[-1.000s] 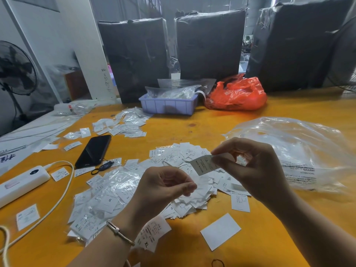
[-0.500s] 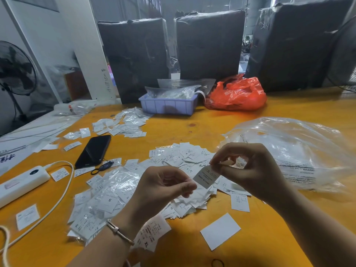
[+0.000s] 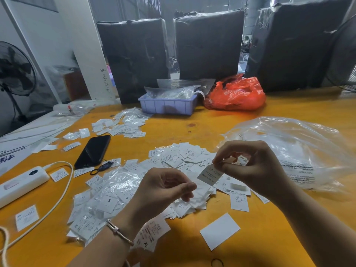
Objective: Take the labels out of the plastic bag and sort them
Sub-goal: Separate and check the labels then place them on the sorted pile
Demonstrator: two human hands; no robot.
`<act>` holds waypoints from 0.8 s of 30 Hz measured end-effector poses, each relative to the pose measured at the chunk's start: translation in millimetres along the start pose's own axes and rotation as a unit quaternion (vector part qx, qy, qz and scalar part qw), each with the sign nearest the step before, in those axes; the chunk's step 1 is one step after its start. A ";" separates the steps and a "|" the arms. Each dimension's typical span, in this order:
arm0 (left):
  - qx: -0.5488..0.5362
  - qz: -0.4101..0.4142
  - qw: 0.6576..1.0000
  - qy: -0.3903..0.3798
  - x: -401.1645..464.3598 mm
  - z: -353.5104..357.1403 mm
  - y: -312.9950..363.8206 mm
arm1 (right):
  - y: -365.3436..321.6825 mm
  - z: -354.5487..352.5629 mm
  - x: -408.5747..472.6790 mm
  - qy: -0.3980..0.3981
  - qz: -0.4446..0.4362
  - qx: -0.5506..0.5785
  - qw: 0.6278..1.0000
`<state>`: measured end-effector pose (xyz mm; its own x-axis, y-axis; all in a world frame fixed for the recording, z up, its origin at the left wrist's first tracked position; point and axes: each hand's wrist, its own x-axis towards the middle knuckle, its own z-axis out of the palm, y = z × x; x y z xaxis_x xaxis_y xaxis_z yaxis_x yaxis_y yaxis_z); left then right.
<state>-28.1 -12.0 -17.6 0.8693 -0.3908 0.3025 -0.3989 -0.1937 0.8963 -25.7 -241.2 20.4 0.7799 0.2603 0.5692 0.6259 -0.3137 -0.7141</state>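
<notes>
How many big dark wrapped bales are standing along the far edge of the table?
3: the left bale behind the purple tray, the middle bale behind the red bag, the right bale at the far right. More may lie outside the picture.

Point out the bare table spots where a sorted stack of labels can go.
Bare wood lies between the purple bin and the central label pile, and along the near edge around the blank white card. The stretch from the phone to the left hand is crowded; the clear plastic bag fills the right.
</notes>
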 end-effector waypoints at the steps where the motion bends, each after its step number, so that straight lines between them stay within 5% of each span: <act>1: 0.000 0.000 1.000 -0.001 -0.2 0.0 0.1 | 1.3 -0.3 0.5 -0.001 0.005 0.004 1.000; 6: 0.016 -0.006 1.000 -0.003 -0.2 1.2 -1.7 | 4.7 2.6 0.3 -0.005 0.016 0.037 0.999; 11: 0.005 0.006 1.000 0.025 0.0 0.2 -1.8 | 9.9 1.2 0.1 0.140 0.018 0.031 0.989; 13: 0.001 0.016 0.999 0.047 0.5 -0.3 -1.6 | 12.0 3.7 0.6 0.084 0.038 -0.036 0.995; 17: -0.002 0.039 0.997 0.067 -0.4 -1.3 -0.1 | 2.8 20.9 -4.7 -0.134 0.084 0.002 0.987; 24: 0.012 0.021 0.999 0.044 -0.9 -0.8 1.1 | 5.4 28.4 -5.4 -0.108 0.064 -0.001 0.992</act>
<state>-29.1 -11.2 -16.6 0.8740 -0.3185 0.3671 -0.4407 -0.2011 0.8748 -26.7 -218.4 2.0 0.8334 0.4075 0.3733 0.5218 -0.3579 -0.7743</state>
